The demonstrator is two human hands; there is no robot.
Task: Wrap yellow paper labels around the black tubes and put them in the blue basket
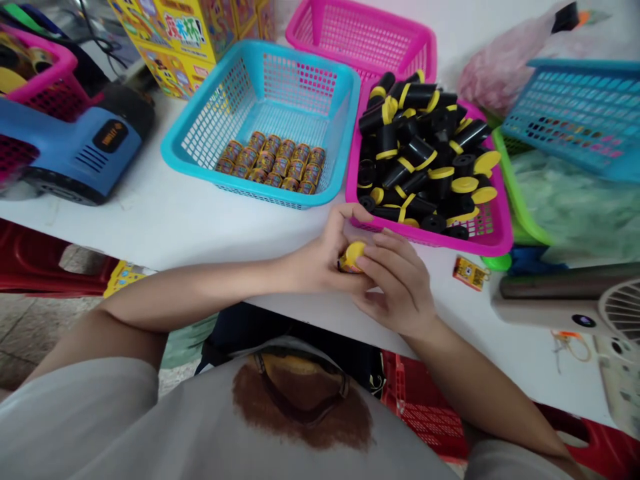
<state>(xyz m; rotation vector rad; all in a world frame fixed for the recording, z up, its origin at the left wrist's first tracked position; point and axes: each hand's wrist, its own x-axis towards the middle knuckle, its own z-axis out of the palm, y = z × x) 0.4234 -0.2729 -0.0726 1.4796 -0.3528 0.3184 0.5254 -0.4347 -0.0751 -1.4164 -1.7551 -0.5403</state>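
Head view: left hand and right hand closed on a yellow-capped cylinder just in front of the magenta basket

Both hands sit just in front of the magenta basket's near rim, above the edge of the white surface. The fingers of both hands are clenched around the yellow-capped cylinder, hiding most of it, though its yellow end and a strip of printed side show between them. Inside the magenta basket lies a loose, high heap of black spools and yellow caps, some caps seated on spools and others lying apart; this pile is large and fills most of the basket. Left of the magenta basket, a blue basket holds labelled canisters standing in tidy rows, covering only part of its floor, with much of the basket unfilled. Just right of the magenta basket's near corner lies a small yellow packet. Behind the magenta basket stands a second pink basket, apparently without contents, and farther left of it a yellow printed carton. To its right, a teal basket leans tilted.
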